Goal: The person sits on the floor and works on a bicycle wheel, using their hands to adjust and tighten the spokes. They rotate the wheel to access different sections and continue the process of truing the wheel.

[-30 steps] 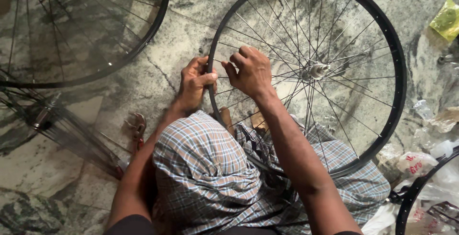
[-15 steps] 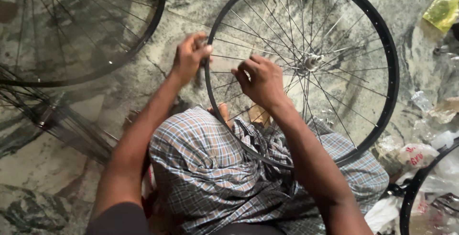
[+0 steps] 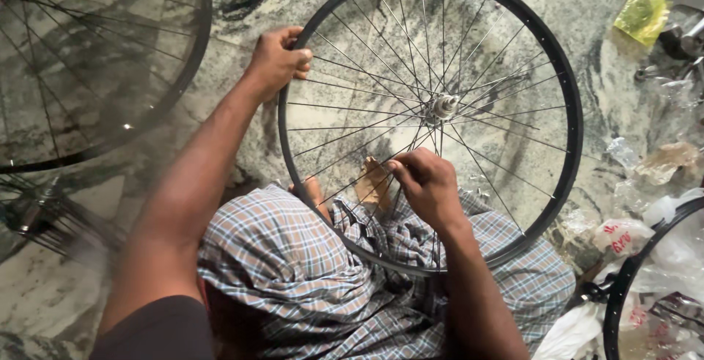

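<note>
A black bicycle wheel rim (image 3: pixel 568 96) with thin metal spokes and a silver hub (image 3: pixel 443 105) lies across my lap, over a checked cloth (image 3: pixel 286 265). My left hand (image 3: pixel 277 59) grips the rim at its upper left edge. Inside the wheel, below the hub, my right hand (image 3: pixel 429 184) has its fingertips pinched on a spoke. My bare feet show through the spokes beneath that hand.
A second spoked wheel (image 3: pixel 192 59) lies on the mottled stone floor at the upper left, with more spokes and a hub (image 3: pixel 37 213) below it. Another rim (image 3: pixel 623 287), plastic bags (image 3: pixel 623 235) and a yellow-green packet (image 3: pixel 642 12) sit at the right.
My left hand slid up along the rim to its upper left. My right hand left the rim and moved inward to a spoke below the hub. The wheel shifted left in view.
</note>
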